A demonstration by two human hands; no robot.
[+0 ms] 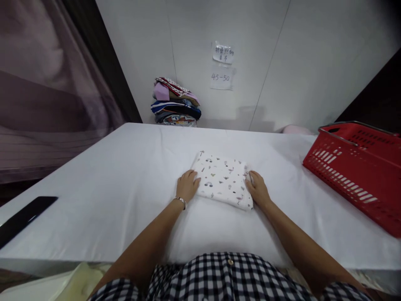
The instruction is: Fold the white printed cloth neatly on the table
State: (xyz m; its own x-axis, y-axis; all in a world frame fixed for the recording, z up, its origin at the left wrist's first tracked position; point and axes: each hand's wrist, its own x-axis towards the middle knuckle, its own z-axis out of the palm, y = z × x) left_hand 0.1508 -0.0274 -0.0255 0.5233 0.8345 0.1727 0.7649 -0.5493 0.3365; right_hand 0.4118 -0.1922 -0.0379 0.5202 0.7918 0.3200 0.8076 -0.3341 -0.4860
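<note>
A folded white cloth (223, 179) with small coloured prints lies flat on the white table (125, 188), in the middle. My left hand (187, 185) grips its left edge, fingers curled over the fabric. My right hand (257, 187) holds the right edge the same way, fingers closed on the cloth. A thin bracelet circles my left wrist.
A red plastic basket (357, 167) stands at the table's right side. A pile of folded clothes (175, 102) sits at the back against the white wall, below two paper notes (222, 67). A black flat object (23, 217) lies at the left edge.
</note>
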